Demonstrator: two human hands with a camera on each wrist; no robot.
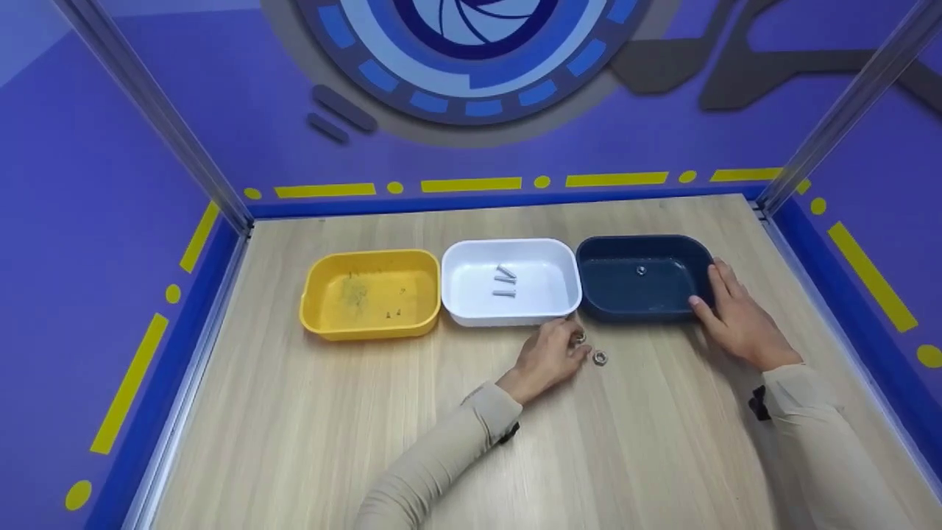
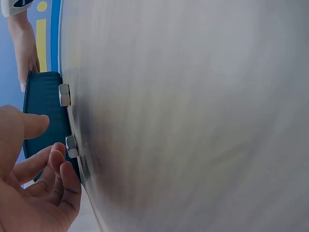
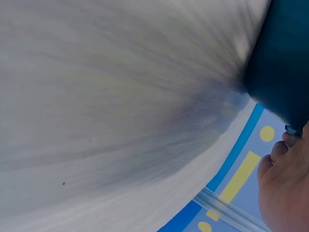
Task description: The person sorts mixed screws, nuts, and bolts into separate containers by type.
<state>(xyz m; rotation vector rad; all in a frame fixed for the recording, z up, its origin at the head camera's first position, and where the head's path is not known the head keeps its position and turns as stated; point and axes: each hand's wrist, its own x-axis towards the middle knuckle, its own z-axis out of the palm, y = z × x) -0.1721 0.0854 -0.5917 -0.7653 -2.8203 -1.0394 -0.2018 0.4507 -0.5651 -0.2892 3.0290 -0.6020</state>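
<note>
My left hand is low over the table in front of the white bin. Beside its fingertips is a hex nut. In the left wrist view thumb and fingers stand apart, with this nut just beyond the fingertips. A second hex nut lies on the table to the right. My right hand holds the right front corner of a dark blue bin, its thumb at the rim and fingers along the outer side. One small nut lies inside that bin.
Left of the dark blue bin stands a white bin with several bolts. A yellow bin with a few tiny dark pieces stands at the left end of the row. Purple panels enclose the wooden table.
</note>
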